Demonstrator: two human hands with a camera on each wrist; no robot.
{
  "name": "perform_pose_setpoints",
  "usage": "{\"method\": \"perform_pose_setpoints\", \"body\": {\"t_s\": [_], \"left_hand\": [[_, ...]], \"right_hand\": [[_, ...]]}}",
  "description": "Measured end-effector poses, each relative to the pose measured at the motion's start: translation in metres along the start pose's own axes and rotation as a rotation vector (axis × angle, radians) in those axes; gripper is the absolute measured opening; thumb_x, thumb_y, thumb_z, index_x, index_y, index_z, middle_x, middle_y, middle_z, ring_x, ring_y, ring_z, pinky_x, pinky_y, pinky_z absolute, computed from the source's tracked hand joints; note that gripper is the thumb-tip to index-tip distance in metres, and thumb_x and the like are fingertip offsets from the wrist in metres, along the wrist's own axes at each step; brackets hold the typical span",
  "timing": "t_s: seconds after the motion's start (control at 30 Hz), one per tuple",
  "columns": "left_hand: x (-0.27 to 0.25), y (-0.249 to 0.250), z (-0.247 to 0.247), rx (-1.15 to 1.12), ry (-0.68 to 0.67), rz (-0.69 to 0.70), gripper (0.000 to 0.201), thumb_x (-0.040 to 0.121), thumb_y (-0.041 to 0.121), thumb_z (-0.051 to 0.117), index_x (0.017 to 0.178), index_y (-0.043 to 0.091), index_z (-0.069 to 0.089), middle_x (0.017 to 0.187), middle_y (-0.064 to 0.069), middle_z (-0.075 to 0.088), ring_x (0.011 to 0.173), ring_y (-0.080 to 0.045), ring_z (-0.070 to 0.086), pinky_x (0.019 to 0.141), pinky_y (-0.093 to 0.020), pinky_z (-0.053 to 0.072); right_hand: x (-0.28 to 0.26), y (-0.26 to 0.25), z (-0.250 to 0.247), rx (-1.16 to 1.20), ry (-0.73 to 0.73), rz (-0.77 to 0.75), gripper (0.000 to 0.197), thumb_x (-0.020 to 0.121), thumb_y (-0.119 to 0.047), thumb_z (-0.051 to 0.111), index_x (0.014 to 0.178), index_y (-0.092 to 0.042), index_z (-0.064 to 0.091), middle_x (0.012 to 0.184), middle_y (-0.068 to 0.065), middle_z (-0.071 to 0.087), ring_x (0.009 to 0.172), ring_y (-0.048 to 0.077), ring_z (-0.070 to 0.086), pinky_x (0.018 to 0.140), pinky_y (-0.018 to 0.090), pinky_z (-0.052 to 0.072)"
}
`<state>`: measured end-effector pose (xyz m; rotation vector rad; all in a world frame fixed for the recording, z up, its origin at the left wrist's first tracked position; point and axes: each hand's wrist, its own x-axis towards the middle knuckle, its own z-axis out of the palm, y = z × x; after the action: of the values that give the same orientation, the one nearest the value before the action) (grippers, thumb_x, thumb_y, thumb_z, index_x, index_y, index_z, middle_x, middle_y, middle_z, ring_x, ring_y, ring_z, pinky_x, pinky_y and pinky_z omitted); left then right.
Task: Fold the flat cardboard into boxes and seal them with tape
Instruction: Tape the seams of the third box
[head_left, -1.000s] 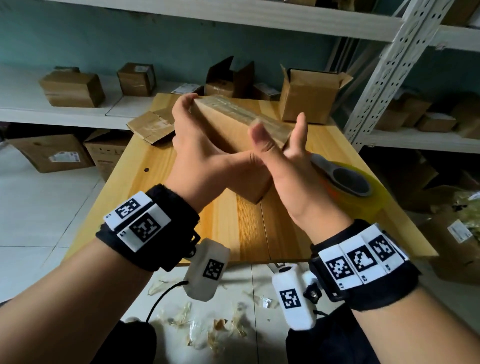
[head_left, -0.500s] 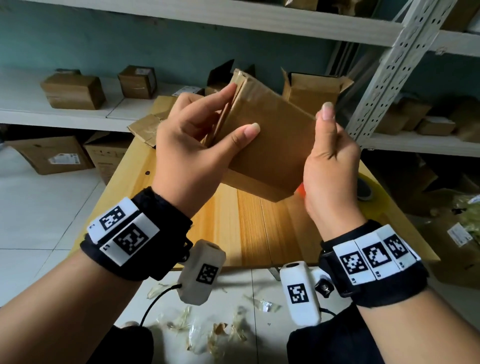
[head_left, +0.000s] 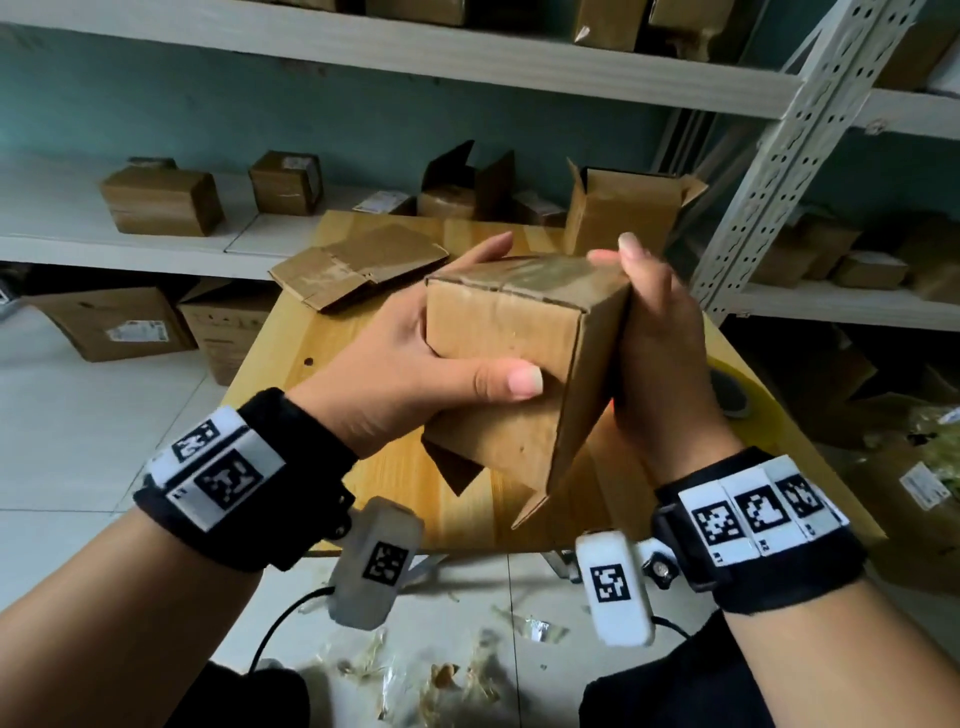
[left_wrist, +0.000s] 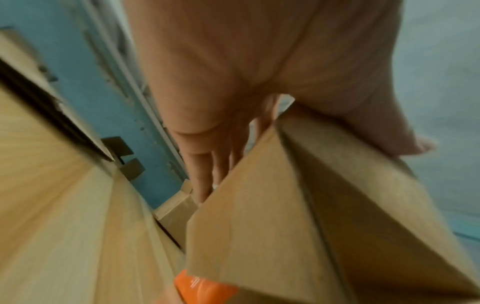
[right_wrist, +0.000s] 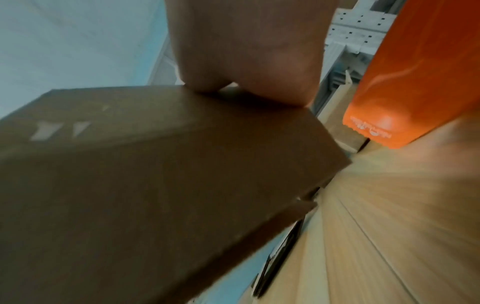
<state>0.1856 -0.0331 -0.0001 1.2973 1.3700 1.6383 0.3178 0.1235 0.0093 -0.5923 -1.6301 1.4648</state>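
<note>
Two hands grip box (head_left: 524, 332) | matte corrugated cardboard, glossy taped top | left hand (head_left: 395, 374), right hand (head_left: 660, 353)

brown box (head_left: 514, 358), pale striped wood worktop (head_left: 467, 514), teal wall (head_left: 260, 114), white shelves (head_left: 363, 47), black wristbands (head_left: 244, 483) with black-and-white square codes, orange thing (right_wrist: 405, 82) by the worktop

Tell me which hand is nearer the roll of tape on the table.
Right. The right hand holds the box just left of the tape roll, partly covering it in the head view. The left hand grips the box's far side, farther away.
</note>
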Motion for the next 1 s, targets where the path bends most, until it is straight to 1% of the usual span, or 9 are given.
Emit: {"method": "perform_pose_setpoints", "body": {"t_s": [0.07, 0.17, 0.3, 0.43, 0.63, 0.7, 0.77, 0.87, 1.0], "left_hand": [[-0.002, -0.002, 0.002, -0.028, 0.015, 0.004, 0.122, 0.055, 0.05, 0.099, 0.156, 0.034, 0.032, 0.141, -0.003, 0.067, 0.131, -0.022, 0.064, 0.103, -0.032, 0.054], [-0.006, 0.0, 0.001, -0.047, 0.019, 0.025, 0.121, 0.057, 0.049, 0.099, 0.157, 0.031, 0.035, 0.14, -0.004, 0.067, 0.129, -0.023, 0.065, 0.1, -0.031, 0.055], [-0.01, 0.006, -0.005, -0.048, 0.004, 0.01, 0.121, 0.058, 0.053, 0.097, 0.158, 0.026, 0.034, 0.136, -0.006, 0.07, 0.127, -0.025, 0.066, 0.099, -0.031, 0.055], [-0.01, 0.007, -0.003, -0.029, -0.017, 0.004, 0.117, 0.06, 0.051, 0.097, 0.157, 0.027, 0.035, 0.139, -0.003, 0.068, 0.129, -0.024, 0.065, 0.1, -0.029, 0.054], [-0.006, 0.003, 0.007, -0.062, 0.014, -0.009, 0.124, 0.056, 0.057, 0.097, 0.159, 0.026, 0.034, 0.139, -0.003, 0.068, 0.128, -0.025, 0.066, 0.099, -0.033, 0.056], [-0.005, 0.001, 0.013, -0.064, 0.01, -0.003, 0.124, 0.057, 0.055, 0.097, 0.16, 0.026, 0.033, 0.14, -0.004, 0.067, 0.129, -0.025, 0.065, 0.1, -0.034, 0.056], [-0.004, -0.001, 0.02, -0.047, 0.007, 0.013, 0.124, 0.057, 0.048, 0.099, 0.16, 0.027, 0.033, 0.143, -0.005, 0.065, 0.13, -0.023, 0.064, 0.101, -0.033, 0.055], [-0.003, -0.003, 0.028, -0.031, 0.012, 0.043, 0.113, 0.061, 0.024, 0.091, 0.157, 0.03, 0.032, 0.149, -0.002, 0.058, 0.134, -0.017, 0.061, 0.104, -0.028, 0.052], [-0.001, -0.002, 0.033, -0.068, 0.002, 0.041, 0.108, 0.065, 0.021, 0.085, 0.157, 0.032, 0.029, 0.147, -0.001, 0.06, 0.133, -0.017, 0.062, 0.104, -0.028, 0.052]], "right_hand": [[0.003, -0.003, -0.006, 0.006, -0.072, 0.042, 0.039, 0.103, -0.051, 0.059, 0.12, -0.018, 0.071, 0.104, -0.01, 0.079, 0.105, 0.011, 0.075, 0.102, 0.046, 0.058], [0.005, -0.006, -0.013, 0.057, -0.254, 0.124, 0.045, 0.099, -0.054, 0.061, 0.128, -0.021, 0.069, 0.125, 0.004, 0.076, 0.12, 0.023, 0.071, 0.113, 0.056, 0.049], [0.002, -0.009, -0.014, 0.07, -0.432, 0.176, 0.052, 0.101, -0.055, 0.053, 0.14, -0.024, 0.066, 0.138, 0.006, 0.07, 0.131, 0.021, 0.065, 0.119, 0.05, 0.042], [0.005, -0.006, -0.013, 0.148, -0.432, 0.245, 0.057, 0.107, -0.06, 0.041, 0.144, -0.024, 0.063, 0.14, 0.006, 0.069, 0.131, 0.023, 0.065, 0.118, 0.05, 0.043], [0.004, 0.006, -0.005, 0.104, -0.08, 0.165, 0.069, 0.102, -0.074, 0.04, 0.101, -0.021, 0.084, 0.107, 0.008, 0.081, 0.108, 0.024, 0.076, 0.106, 0.055, 0.055], [0.003, 0.006, -0.005, 0.105, 0.067, 0.122, 0.078, 0.102, -0.071, 0.046, 0.091, 0.0, 0.076, 0.097, 0.026, 0.075, 0.097, 0.036, 0.076, 0.096, 0.06, 0.059], [0.002, 0.004, -0.004, 0.106, 0.181, 0.059, 0.069, 0.101, -0.066, 0.054, 0.077, -0.001, 0.06, 0.081, 0.026, 0.062, 0.08, 0.034, 0.071, 0.087, 0.059, 0.059], [0.001, 0.003, -0.004, 0.128, 0.293, 0.005, 0.069, 0.1, -0.058, 0.063, 0.067, 0.001, 0.049, 0.069, 0.013, 0.059, 0.07, 0.024, 0.063, 0.077, 0.048, 0.06], [-0.001, 0.006, -0.003, 0.165, 0.355, -0.021, 0.059, 0.104, -0.048, 0.064, 0.064, -0.005, 0.052, 0.063, 0.008, 0.06, 0.064, 0.02, 0.063, 0.066, 0.031, 0.055]]}}
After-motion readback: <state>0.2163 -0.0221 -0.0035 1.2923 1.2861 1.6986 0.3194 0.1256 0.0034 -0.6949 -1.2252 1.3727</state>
